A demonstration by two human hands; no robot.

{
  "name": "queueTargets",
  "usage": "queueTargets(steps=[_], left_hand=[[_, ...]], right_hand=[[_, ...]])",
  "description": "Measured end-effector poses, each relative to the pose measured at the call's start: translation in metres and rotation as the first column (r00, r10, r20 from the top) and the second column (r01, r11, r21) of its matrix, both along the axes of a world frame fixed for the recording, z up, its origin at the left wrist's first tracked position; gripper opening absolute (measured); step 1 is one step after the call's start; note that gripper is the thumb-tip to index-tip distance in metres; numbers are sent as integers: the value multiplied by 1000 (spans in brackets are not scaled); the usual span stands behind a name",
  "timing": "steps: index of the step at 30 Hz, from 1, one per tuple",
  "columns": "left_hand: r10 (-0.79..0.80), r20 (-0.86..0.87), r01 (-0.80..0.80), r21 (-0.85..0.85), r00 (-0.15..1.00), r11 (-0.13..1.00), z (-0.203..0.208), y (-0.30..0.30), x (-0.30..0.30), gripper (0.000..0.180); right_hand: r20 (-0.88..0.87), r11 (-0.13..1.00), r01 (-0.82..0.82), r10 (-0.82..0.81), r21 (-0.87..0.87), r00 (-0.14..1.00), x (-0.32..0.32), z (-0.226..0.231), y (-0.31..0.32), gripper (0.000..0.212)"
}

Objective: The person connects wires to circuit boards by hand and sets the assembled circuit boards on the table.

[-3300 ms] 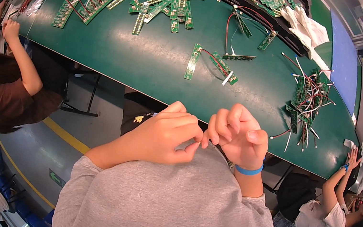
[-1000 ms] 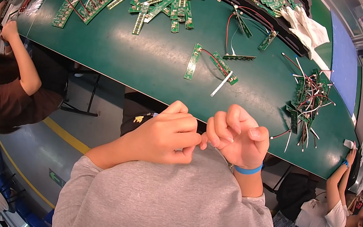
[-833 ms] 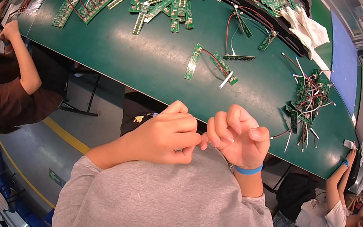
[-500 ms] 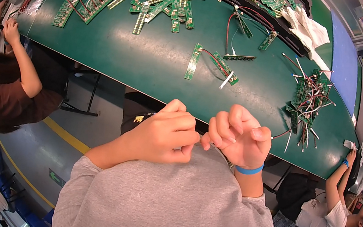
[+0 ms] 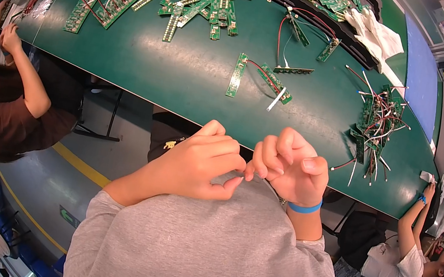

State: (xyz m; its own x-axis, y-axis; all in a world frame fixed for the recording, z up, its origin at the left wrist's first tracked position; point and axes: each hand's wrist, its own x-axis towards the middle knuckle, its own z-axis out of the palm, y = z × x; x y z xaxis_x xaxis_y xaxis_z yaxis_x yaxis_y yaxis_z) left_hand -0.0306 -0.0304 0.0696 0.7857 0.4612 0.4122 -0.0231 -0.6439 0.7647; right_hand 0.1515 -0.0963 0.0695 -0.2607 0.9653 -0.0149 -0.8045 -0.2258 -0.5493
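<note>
Head view showed your left hand [image 5: 203, 162] had straightened its thumb toward three o'clock, right hand [image 5: 291, 165] loosely curled, leaving either's grip impossible to tell.

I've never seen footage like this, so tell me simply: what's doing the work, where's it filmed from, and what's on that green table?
There's no machine, just a person with two bare hands. You're looking down through a fisheye camera on that person's head, so straight edges bend and their gray shirt fills the bottom. The left hand and the right hand, with a blue wristband, are raised before the green table. Their fingers come close together; I can't tell whether anything small is pinched there. On the table lie a pair of wired circuit boards, a pile of loose boards farther back, and a tangled heap of wired boards at the right.
</note>
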Motion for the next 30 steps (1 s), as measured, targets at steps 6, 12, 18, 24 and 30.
queueTargets(steps=[6, 12, 18, 24, 30], left_hand=[[20, 4, -20, 29, 1000, 999, -4, -1, 1, 16], [24, 16, -25, 85, 1000, 996, -5, -1, 3, 15], [21, 31, -24, 80, 999, 997, -6, -2, 4, 16], [3, -7, -3, 90, 1000, 996, -5, -2, 1, 17], [46, -7, -45, 73, 999, 996, -1, 1, -4, 18]], right_hand=[[83, 1000, -6, 5, 6, 997, -1, 1, -1, 23], [132, 1000, -9, 8, 8, 991, -1, 2, -1, 24], [76, 1000, -11, 11, -3, 997, -1, 0, -1, 23], [29, 1000, -14, 14, -2, 999, -1, 0, -2, 24], [49, 1000, 7, -7, 7, 999, 0, 1, -2, 25]])
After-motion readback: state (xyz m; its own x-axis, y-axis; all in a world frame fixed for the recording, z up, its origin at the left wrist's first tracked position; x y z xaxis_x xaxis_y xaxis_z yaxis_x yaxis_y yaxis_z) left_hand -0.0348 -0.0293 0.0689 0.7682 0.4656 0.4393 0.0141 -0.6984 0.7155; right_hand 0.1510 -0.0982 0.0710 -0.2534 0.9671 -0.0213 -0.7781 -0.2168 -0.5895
